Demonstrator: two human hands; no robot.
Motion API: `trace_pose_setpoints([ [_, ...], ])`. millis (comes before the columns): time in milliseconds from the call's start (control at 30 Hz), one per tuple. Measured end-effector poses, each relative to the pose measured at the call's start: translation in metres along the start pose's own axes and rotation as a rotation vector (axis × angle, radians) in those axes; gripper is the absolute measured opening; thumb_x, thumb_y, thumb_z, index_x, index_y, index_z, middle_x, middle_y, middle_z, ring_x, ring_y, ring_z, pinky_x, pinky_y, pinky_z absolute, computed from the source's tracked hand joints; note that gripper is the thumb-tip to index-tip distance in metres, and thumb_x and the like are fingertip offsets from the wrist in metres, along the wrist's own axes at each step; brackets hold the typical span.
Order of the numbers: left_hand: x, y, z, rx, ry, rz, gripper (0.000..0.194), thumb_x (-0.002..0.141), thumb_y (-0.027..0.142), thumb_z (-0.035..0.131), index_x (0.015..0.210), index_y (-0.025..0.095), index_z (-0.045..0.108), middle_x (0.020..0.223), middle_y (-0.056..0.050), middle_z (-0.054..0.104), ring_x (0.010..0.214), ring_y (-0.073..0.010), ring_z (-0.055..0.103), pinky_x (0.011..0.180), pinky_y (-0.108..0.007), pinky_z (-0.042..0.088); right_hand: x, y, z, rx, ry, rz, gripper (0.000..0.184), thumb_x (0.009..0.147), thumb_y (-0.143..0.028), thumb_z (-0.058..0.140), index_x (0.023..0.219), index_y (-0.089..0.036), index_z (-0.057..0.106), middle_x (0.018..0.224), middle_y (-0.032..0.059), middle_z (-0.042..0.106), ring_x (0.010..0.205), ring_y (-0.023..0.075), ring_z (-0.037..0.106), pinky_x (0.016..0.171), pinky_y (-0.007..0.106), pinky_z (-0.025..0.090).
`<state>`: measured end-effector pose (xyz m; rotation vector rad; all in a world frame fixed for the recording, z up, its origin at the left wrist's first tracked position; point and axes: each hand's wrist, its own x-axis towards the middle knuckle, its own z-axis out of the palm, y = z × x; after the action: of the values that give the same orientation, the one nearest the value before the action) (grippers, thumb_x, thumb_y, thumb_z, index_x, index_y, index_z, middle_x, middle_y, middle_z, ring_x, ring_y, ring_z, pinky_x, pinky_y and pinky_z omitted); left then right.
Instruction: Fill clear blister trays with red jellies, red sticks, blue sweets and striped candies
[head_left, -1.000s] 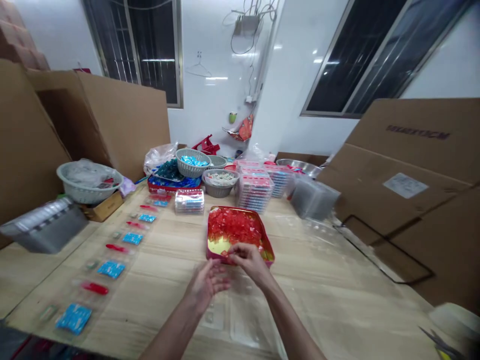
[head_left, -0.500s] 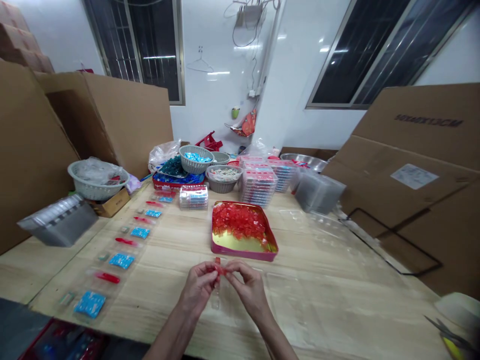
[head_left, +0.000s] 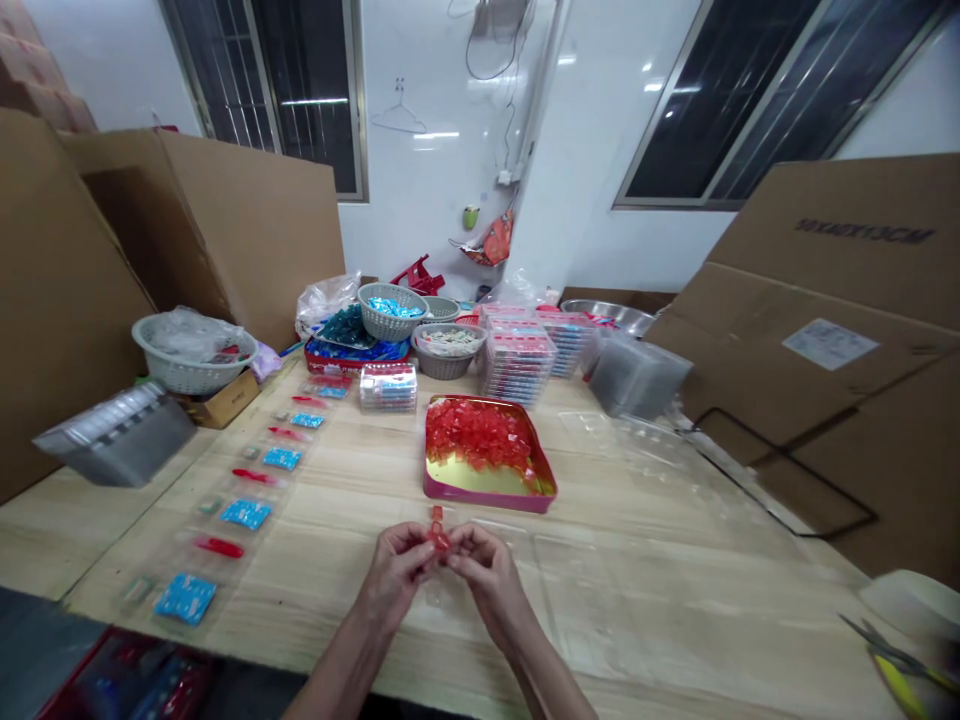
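Between my two hands is a small translucent red plastic piece [head_left: 438,532], its narrow end pointing away from me. My left hand [head_left: 401,568] pinches it from the left, thumb against fingers. From the other side my right hand [head_left: 484,568] grips its right edge with thumb and fingertips. Just beyond my hands lies a red-rimmed tin tray [head_left: 491,495] with a heap of similar red pieces [head_left: 480,432] at its back. A clear plastic blister tray [head_left: 574,580] lies on the table at the right of my hands, hard to see against the wood.
A row of clear trays on the left holds blue packets [head_left: 185,598] and red pens or tools [head_left: 220,547]. Stacked filled cases [head_left: 517,365] and grey baskets [head_left: 448,350] stand at the back. Scissors [head_left: 892,650] lie at the right edge, by a large cardboard box [head_left: 825,300].
The red piece now stands more upright and shows more between my fingers. My right hand has turned, its fingers closer in. The view has shifted slightly.
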<state>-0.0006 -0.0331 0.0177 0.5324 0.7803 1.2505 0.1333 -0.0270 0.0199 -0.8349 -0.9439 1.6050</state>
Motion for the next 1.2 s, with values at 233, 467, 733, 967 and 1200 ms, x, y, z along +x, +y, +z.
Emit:
trace_pose_setpoints([
  [233, 0.004, 0.019, -0.014, 0.328, -0.081, -0.103, 0.019, 0.054, 0.026, 0.072, 0.059, 0.012, 0.060, 0.040, 0.006, 0.042, 0.036, -0.0029, 0.027, 0.041, -0.021, 0.010, 0.003, -0.008, -0.002, 0.066, -0.061, 0.184, 0.022, 0.055, -0.024, 0.081, 0.069, -0.016, 0.066, 0.059, -0.0028, 0.061, 0.052, 0.0070, 0.051, 0.054, 0.019, 0.039],
  [467, 0.012, 0.006, -0.022, 0.686, 0.059, -0.138, 0.006, 0.054, 0.020, 0.062, 0.051, 0.014, 0.059, 0.040, 0.006, 0.042, 0.039, -0.0059, 0.030, 0.043, -0.022, 0.016, 0.010, 0.008, -0.015, -0.228, -0.041, 0.170, 0.019, 0.056, -0.024, 0.075, 0.065, -0.017, 0.059, 0.055, -0.0039, 0.059, 0.046, 0.0091, 0.049, 0.048, 0.022, 0.039],
  [733, 0.021, -0.014, -0.025, 1.286, 0.188, 0.102, 0.022, 0.054, 0.008, 0.059, 0.038, 0.020, 0.051, 0.040, 0.003, 0.039, 0.053, -0.0160, 0.044, 0.061, -0.029, 0.030, 0.017, 0.044, -0.023, -1.036, 0.024, -0.070, 0.012, 0.061, -0.008, 0.049, 0.059, -0.018, 0.054, 0.054, -0.0015, 0.057, 0.054, 0.0138, 0.052, 0.053, 0.023, 0.035],
  [967, 0.017, -0.007, -0.021, 1.197, 0.129, 0.133, 0.023, 0.059, 0.017, 0.066, 0.045, 0.021, 0.047, 0.047, 0.003, 0.039, 0.056, -0.0157, 0.043, 0.061, -0.027, 0.028, 0.010, 0.028, -0.012, -1.383, -0.067, -0.116, 0.025, 0.067, -0.003, 0.043, 0.072, -0.016, 0.064, 0.070, 0.0074, 0.067, 0.068, 0.0187, 0.059, 0.064, 0.026, 0.038],
  [1200, 0.009, 0.019, -0.013, 0.463, -0.012, -0.251, 0.059, 0.074, 0.073, 0.037, 0.093, 0.020, 0.053, 0.054, 0.004, 0.051, 0.041, -0.0079, 0.037, 0.045, -0.021, 0.015, 0.008, 0.002, -0.001, -1.011, -0.100, -0.206, 0.024, 0.067, -0.004, 0.046, 0.071, -0.018, 0.066, 0.066, 0.0015, 0.065, 0.057, 0.0137, 0.055, 0.056, 0.023, 0.040],
])
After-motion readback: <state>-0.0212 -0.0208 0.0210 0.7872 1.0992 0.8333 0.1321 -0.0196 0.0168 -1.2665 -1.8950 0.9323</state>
